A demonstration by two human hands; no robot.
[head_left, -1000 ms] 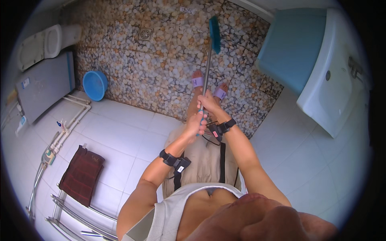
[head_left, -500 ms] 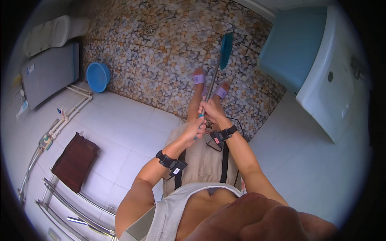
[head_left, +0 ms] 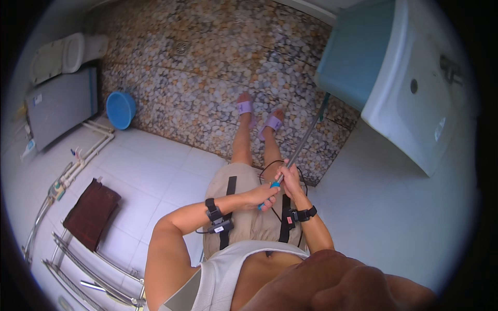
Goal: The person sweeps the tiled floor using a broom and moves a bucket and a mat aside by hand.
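A long-handled floor brush point(head_left: 305, 139) slants from in front of my lap toward the far right. My left hand point(head_left: 261, 196) is closed around its blue grip near the lower end. Farther up, my right hand point(head_left: 289, 179) wraps round the metal pole. Only a sliver of the teal brush head point(head_left: 322, 108) shows at the pebble-patterned floor point(head_left: 218, 67). The rest of the head is hidden beneath the blue-green cabinet point(head_left: 355, 52) under the white washbasin point(head_left: 410, 106).
My feet in purple slippers point(head_left: 245, 107) stand left of the pole. A blue basin point(head_left: 121, 110) sits by the left wall, near a grey box-like unit point(head_left: 62, 106) and a white toilet point(head_left: 72, 52). A chrome rack point(head_left: 98, 269) with a dark brown towel point(head_left: 93, 213) is at lower left.
The brush head has swung right and nearer, from open floor to under the cabinet's edge. Both hands have moved right and nearer with the pole, still gripping it.
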